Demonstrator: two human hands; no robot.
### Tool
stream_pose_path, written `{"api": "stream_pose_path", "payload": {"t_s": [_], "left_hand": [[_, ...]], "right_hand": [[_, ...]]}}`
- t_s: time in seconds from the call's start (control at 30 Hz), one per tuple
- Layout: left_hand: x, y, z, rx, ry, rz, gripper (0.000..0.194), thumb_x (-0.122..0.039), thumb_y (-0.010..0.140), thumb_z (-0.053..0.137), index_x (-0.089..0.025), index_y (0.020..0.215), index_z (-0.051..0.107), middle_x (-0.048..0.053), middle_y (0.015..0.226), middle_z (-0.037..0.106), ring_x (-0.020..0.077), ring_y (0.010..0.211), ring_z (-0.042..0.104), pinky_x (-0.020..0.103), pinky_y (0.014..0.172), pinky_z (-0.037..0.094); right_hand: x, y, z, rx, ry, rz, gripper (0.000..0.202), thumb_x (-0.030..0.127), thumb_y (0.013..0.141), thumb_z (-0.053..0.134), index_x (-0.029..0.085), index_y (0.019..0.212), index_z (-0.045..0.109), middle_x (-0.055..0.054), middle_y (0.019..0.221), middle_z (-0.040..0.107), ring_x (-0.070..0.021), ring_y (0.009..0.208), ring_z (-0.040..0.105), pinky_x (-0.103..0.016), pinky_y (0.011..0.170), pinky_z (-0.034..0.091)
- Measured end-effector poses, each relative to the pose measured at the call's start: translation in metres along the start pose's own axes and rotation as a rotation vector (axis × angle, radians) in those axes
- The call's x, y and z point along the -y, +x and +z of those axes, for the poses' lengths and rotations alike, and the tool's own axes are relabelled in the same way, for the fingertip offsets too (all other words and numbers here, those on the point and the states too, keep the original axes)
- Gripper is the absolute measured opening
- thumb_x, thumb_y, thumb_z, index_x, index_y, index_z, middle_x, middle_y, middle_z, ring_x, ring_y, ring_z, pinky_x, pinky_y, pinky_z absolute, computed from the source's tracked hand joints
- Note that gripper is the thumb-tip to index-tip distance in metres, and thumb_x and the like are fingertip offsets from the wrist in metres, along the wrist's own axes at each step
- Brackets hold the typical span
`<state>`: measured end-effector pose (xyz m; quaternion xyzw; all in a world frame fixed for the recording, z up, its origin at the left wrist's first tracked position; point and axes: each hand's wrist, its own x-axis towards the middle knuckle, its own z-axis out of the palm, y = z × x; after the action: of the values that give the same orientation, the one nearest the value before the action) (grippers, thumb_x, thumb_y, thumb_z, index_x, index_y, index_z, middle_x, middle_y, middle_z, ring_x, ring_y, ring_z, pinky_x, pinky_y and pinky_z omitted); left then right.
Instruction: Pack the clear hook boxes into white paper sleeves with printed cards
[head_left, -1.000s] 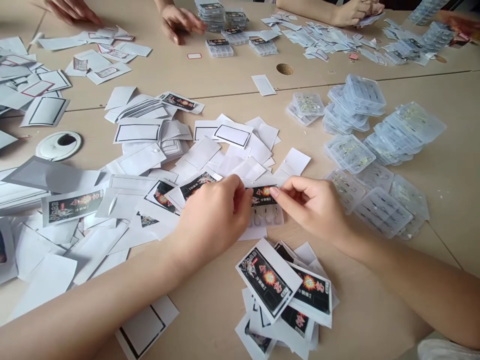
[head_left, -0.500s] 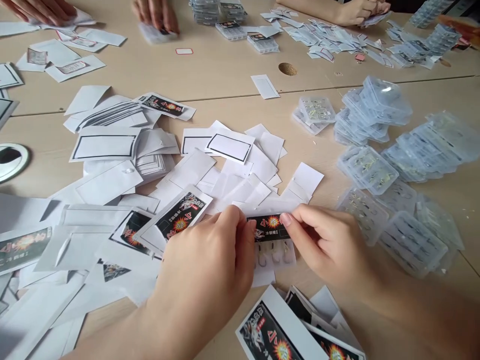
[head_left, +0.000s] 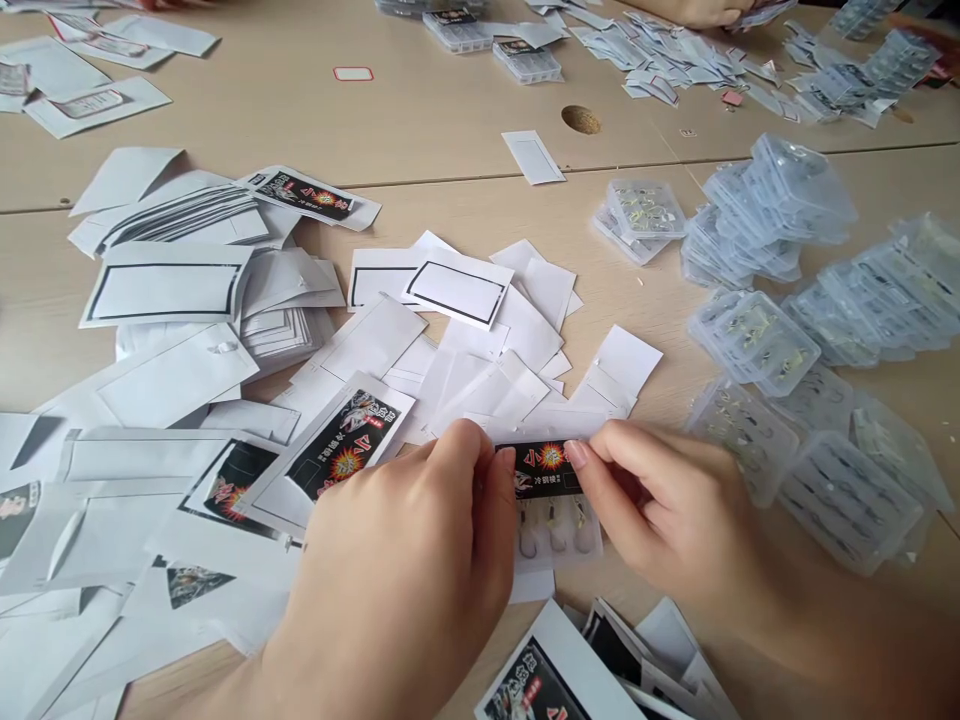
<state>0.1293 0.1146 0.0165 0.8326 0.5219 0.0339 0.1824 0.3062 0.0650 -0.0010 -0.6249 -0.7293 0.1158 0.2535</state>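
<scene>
A black printed label sticker [head_left: 538, 470] with an orange burst and white characters stretches between my two hands, over a clear plastic box of fish hooks [head_left: 556, 535]. My left hand [head_left: 420, 540] pinches the sticker's left end between thumb and fingers, hiding that end and part of the box. At the right end, my right hand [head_left: 667, 490] holds the upper corner with its thumb and fingertips. The sticker lies along the box's upper part; whether it is pressed down all the way I cannot tell. Hooks show below it.
Several hook boxes [head_left: 754, 340] are piled at the right. White backing papers [head_left: 172, 375] cover the left, some with stickers [head_left: 349, 445]. More sticker sheets [head_left: 540, 660] lie nearest me. Across the table are a co-worker's hand [head_left: 697, 10], loose papers [head_left: 675, 60] and a table hole [head_left: 581, 120].
The view has shifted slightly, and the co-workers' hands at the top left have mostly left the frame. My hands keep their grip on the sticker over the box.
</scene>
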Motion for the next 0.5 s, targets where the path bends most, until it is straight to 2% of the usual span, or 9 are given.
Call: {"api": "stream_pose_path", "payload": {"t_s": [0.23,0.5], "left_hand": [[0.0017,0.001,-0.001,0.048,-0.025,-0.023,0.028,-0.04,0.084,0.042,-0.022,0.062,0.044,-0.002,0.042,0.051,0.014,0.032,0.043,0.025,0.038,0.019],[0.0015,0.0047,-0.0012,0.039,-0.033,-0.031,0.028,-0.04,0.083,0.043,-0.022,0.062,0.045,-0.002,0.042,0.051,0.0141,0.032,0.043,0.025,0.039,0.018]], "right_hand": [[-0.0008,-0.0022,-0.0006,0.021,0.006,0.015,0.032,0.014,0.085,0.053,0.018,0.061,0.033,0.005,0.053,0.034,-0.0062,0.049,0.031,-0.024,0.05,0.026],[0.0005,-0.0009,-0.0004,0.028,0.004,0.02,0.032,0.014,0.084,0.054,0.018,0.062,0.032,0.006,0.053,0.033,-0.0059,0.048,0.03,-0.024,0.049,0.025]]}}
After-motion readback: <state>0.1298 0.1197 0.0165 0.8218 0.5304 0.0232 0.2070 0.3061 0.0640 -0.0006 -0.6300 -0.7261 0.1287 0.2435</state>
